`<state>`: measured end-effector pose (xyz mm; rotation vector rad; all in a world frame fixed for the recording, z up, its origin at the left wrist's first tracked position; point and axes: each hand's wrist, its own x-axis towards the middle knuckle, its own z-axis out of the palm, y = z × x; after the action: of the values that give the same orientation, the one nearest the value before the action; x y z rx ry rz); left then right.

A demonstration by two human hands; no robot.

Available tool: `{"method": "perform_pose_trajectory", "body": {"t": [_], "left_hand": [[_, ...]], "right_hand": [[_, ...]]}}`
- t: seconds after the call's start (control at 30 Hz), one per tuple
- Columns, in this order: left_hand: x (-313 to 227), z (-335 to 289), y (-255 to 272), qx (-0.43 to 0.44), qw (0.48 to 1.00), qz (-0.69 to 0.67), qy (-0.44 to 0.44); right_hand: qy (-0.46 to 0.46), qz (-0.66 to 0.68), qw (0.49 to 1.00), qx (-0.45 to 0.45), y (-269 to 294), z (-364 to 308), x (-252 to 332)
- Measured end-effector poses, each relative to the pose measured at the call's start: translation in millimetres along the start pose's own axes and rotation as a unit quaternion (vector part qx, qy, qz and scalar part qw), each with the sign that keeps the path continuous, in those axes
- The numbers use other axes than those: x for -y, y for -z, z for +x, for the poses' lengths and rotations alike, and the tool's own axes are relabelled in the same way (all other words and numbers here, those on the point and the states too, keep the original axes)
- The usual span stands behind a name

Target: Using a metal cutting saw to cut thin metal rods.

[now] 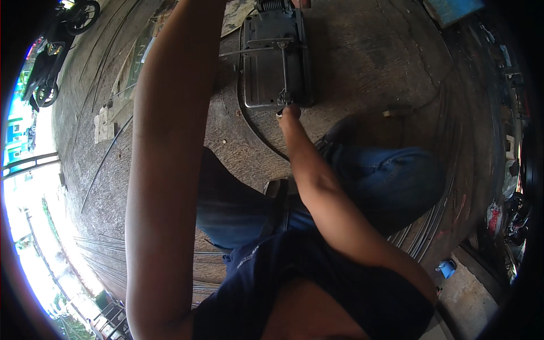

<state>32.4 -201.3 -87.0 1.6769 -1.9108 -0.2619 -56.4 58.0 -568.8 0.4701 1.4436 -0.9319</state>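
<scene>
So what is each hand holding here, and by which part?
The right hand pinches a small metal fitting at the near edge of the dark metal plate. The left hand is out of view past the top edge, so its hold cannot be told.

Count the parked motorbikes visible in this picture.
2: one dark motorbike at the top left edge, another dark motorbike just below it beside the bright street. More may be hidden beyond the frame.
</scene>
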Motion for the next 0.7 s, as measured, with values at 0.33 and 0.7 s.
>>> {"method": "perform_pose_trajectory", "body": {"t": [0.33, 0.7], "left_hand": [[25.0, 7.9, -5.5, -0.038, 0.984, -0.161, 0.065], [16.8, -1.2, -0.6, -0.097, 0.949, -0.283, 0.097]], "right_hand": [[0.49, -0.2, 0.833, -0.162, 10.2, -75.0, -32.5], [0.604, -0.35, 0.71, 0.094, 29.7, -105.2, -112.7]]}}
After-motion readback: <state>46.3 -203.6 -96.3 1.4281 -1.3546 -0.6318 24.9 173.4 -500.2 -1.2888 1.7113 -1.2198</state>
